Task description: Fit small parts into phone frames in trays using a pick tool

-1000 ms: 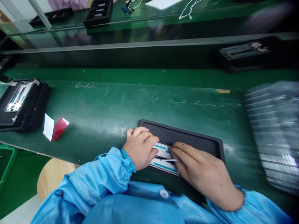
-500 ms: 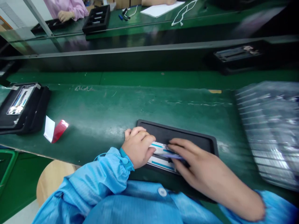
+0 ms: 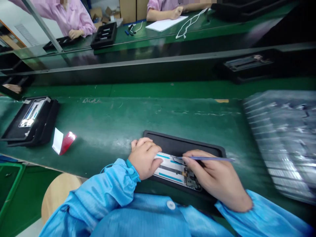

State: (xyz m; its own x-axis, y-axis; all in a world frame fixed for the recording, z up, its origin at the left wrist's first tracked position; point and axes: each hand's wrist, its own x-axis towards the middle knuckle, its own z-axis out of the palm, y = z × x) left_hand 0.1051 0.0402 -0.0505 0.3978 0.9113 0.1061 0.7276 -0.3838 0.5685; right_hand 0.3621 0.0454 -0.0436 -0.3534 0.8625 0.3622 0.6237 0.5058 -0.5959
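An opened phone (image 3: 170,170), white with blue strips and bare parts at its right end, lies in a black tray (image 3: 182,140). My left hand (image 3: 144,159) is closed over the phone's left end, thumb on its face, covering that end. In my right hand (image 3: 212,172) is a slim purple stick-like tool (image 3: 217,159), pinched between thumb and fingers. The tool lies nearly level, its thin front end over the upper part of the phone; whether it touches cannot be made out.
Stacked black trays with another opened phone (image 3: 32,112) stand at the left, near a folded red and white film (image 3: 64,143). Clear plastic trays (image 3: 283,141) are piled at the right. A black tray (image 3: 249,65) sits on the far ledge. Co-workers in pink sleeves (image 3: 81,19) sit opposite.
My right hand has shifted and turned, so the purple tool now points back to the right and the phone's right end shows. My left hand stays on the phone. The view has tilted slightly up.
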